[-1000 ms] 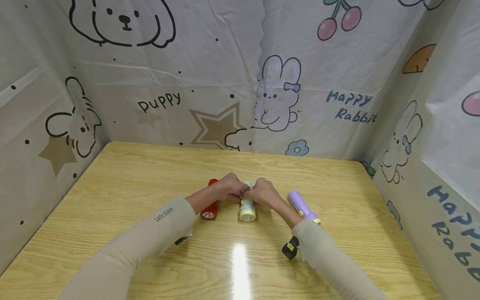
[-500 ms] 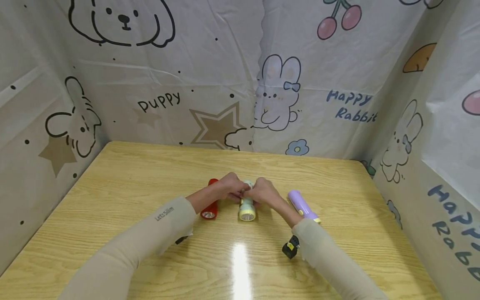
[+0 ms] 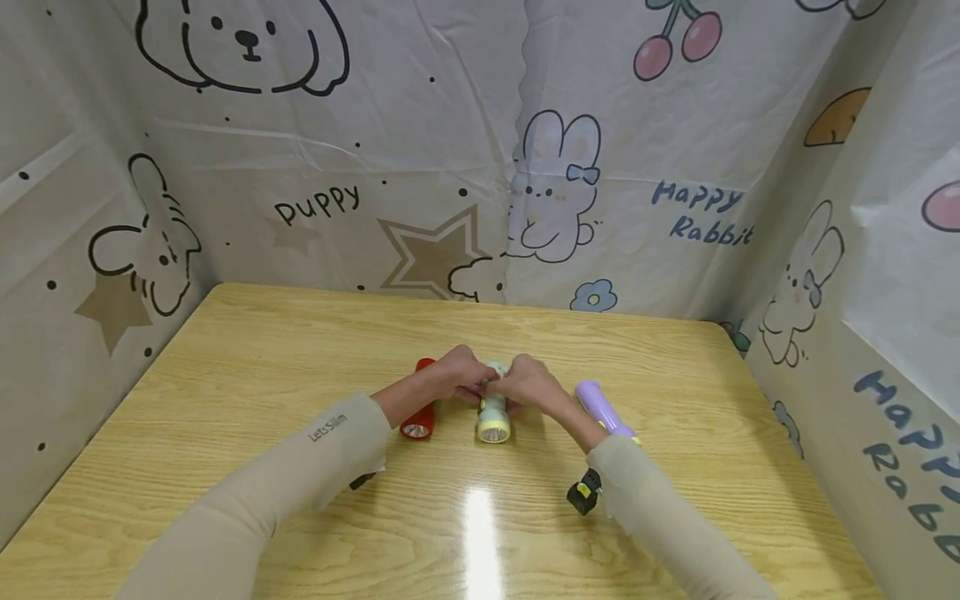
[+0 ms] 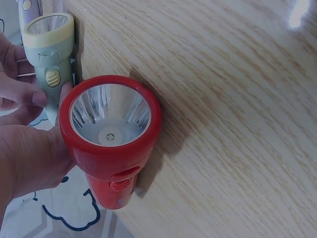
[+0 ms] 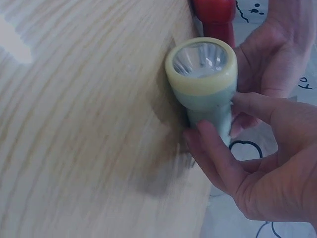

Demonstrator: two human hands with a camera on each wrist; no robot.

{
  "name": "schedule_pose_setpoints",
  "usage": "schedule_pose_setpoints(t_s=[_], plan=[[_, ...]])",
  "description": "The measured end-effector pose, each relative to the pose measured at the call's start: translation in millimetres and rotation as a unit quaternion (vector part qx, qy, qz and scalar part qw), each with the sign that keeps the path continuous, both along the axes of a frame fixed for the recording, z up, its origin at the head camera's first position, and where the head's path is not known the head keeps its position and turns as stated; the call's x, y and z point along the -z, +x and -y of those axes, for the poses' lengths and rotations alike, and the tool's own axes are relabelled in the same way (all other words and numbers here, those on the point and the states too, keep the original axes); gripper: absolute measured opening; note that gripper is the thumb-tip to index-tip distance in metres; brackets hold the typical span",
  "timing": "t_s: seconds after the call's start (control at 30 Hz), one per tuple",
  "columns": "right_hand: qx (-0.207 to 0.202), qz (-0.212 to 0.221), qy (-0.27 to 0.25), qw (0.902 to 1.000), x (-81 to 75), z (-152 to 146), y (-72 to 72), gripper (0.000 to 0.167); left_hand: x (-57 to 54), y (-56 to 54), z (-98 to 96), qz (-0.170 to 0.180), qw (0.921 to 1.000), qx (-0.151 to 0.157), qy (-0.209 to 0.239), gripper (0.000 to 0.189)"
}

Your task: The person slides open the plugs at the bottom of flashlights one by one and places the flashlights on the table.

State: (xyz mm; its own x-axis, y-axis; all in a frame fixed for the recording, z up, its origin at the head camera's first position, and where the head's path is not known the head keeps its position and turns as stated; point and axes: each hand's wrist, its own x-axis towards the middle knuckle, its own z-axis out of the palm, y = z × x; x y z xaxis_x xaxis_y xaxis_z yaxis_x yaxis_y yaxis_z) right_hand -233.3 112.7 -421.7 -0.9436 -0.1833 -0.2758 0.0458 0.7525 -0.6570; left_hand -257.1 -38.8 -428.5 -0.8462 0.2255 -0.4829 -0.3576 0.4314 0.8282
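Note:
A pale green flashlight [image 3: 493,417] with a cream-yellow rim lies on the table, its lens toward me. My left hand [image 3: 463,372] holds its rear part from the left. From the right, my right hand [image 3: 531,386] grips the same body, thumb and fingers on either side of it in the right wrist view. The hands meet over its back end and hide much of it. Beside my left hand lies a red flashlight [image 4: 111,148], partly covered by that wrist in the head view. A purple flashlight [image 3: 600,407] lies right of my right hand.
All three flashlights rest on a light wood-grain table [image 3: 300,333]. Patterned sheeting [image 3: 420,150] stands up behind and along both sides. A small black wrist camera [image 3: 582,493] hangs under the right sleeve. Glare [image 3: 482,542] shines on the near tabletop.
My right wrist has shifted very slightly right, covering a little more of the purple flashlight's front end. Both hands stay on the green flashlight, which has not visibly moved.

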Motion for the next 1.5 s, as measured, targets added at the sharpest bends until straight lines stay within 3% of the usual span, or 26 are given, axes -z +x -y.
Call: schedule_pose_setpoints(t_s=[0.27,0.53,0.7,0.8,0.9,1.07,1.33,1.5], plan=[[0.000,0.014,0.027,0.9995,-14.7,-6.4,-3.0,0.026,0.7,2.9,0.9,0.008,0.9997,-0.015,0.016,0.036],[0.000,-0.025,0.050,0.9985,-22.2,-13.9,-2.7,0.044,-1.6,5.3,-0.4,0.006,0.9997,-0.021,0.010,0.040],[0.004,-0.069,0.087,0.9938,-30.7,-18.2,-4.1,0.020,-2.1,6.4,-1.1,0.000,0.9998,-0.019,0.004,0.039],[0.002,-0.085,0.099,0.9914,-33.8,-21.9,-5.1,0.029,-1.4,6.0,-1.2,-0.002,0.9998,-0.017,0.005,0.041],[-0.003,-0.089,0.103,0.9907,-36.0,-26.1,-6.0,0.027,0.3,5.0,-1.4,-0.002,0.9998,-0.016,0.008,0.041],[0.003,-0.103,0.126,0.9867,-38.8,-34.0,-6.5,0.042,1.3,4.9,-1.4,-0.002,0.9998,-0.015,0.010,0.041],[0.019,-0.083,0.174,0.9811,-43.8,-42.3,-8.3,0.051,-1.0,6.8,-2.4,-0.010,0.9998,-0.016,0.001,0.041],[0.030,-0.078,0.195,0.9773,-43.0,-48.4,-10.7,0.044,-2.0,7.4,-3.0,-0.009,0.9998,-0.017,-0.001,0.041]])
